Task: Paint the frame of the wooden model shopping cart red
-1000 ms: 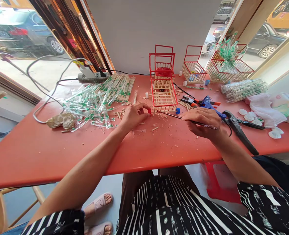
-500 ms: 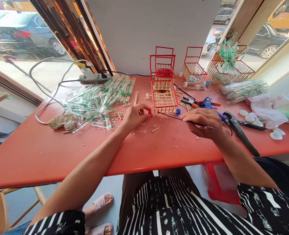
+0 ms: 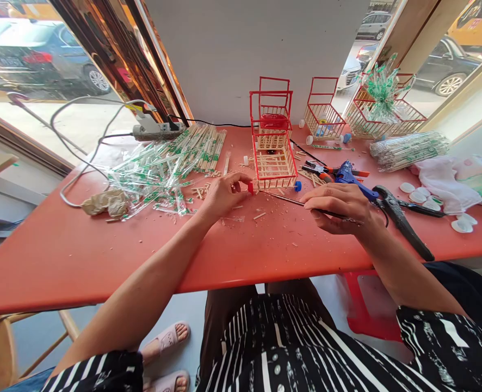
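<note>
My left hand (image 3: 228, 195) pinches a small red piece (image 3: 250, 188), which looks like a bottle cap, at the near left corner of a small cart (image 3: 274, 174) made of wooden sticks with red-painted edges. My right hand (image 3: 339, 206) grips a thin dark rod (image 3: 284, 198) with a slim pointed end. Its tip lies close to the red piece; whether they touch I cannot tell. A blue cap (image 3: 297, 186) sits at the cart's near right corner as a wheel, and a white cap (image 3: 246, 160) is on its left side.
Wrapped chopsticks and clear sleeves (image 3: 155, 174) lie left, beside a power strip (image 3: 157, 130). To the right are a blue glue gun (image 3: 353, 179), pliers (image 3: 320, 171), a black-handled tool (image 3: 404, 226) and white caps (image 3: 422, 198). More carts (image 3: 325, 117) stand behind. Stick scraps litter the red table (image 3: 233, 261).
The rod's tip has shifted slightly left and toward me, closer to the red piece. My right hand has moved a little with it, while my left hand stays in place.
</note>
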`<state>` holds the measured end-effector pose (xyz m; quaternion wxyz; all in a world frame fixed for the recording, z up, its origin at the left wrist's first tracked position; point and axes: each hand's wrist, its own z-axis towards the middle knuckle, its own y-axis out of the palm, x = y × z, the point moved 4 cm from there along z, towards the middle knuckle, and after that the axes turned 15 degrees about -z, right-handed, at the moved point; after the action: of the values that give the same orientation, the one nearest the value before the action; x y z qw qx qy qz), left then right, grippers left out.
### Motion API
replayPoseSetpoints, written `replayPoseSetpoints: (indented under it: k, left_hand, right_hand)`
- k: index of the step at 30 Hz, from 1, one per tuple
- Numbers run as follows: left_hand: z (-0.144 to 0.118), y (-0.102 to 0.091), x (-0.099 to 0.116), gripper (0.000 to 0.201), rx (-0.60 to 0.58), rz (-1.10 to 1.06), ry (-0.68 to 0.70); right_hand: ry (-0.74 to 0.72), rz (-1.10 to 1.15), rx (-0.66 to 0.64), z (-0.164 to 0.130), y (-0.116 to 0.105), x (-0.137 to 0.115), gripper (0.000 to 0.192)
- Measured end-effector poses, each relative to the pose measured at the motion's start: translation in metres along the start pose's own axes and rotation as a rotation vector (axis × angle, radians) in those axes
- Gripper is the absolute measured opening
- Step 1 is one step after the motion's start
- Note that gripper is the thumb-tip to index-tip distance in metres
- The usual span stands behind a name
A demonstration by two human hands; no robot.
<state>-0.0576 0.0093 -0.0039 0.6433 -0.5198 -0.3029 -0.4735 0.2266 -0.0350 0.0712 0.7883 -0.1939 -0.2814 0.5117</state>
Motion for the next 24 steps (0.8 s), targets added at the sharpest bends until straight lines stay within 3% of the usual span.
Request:
replayPoseSetpoints:
  k: [3, 9, 19, 24]
  left_hand:
    - [-0.001, 0.000, 0.001, 0.024, 0.002, 0.010, -0.005]
    - [0.000, 0.000, 0.003, 0.022, -0.013, 0.015, 0.000]
    - [0.000, 0.000, 0.001, 0.023, -0.008, 0.014, -0.005]
    - [-0.001, 0.000, 0.001, 0.022, -0.005, 0.002, -0.011]
  right_hand:
    - [0.006, -0.016, -0.066, -0.002, 0.006, 0.000, 0.019]
    - [0.032, -0.028, -0.079, -0.002, 0.006, 0.001, 0.024]
    - [-0.003, -0.078, 0.047, 0.005, -0.009, -0.002, 0.013]
    - [0.014, -0.051, -0.032, 0.004, -0.008, 0.002, 0.014]
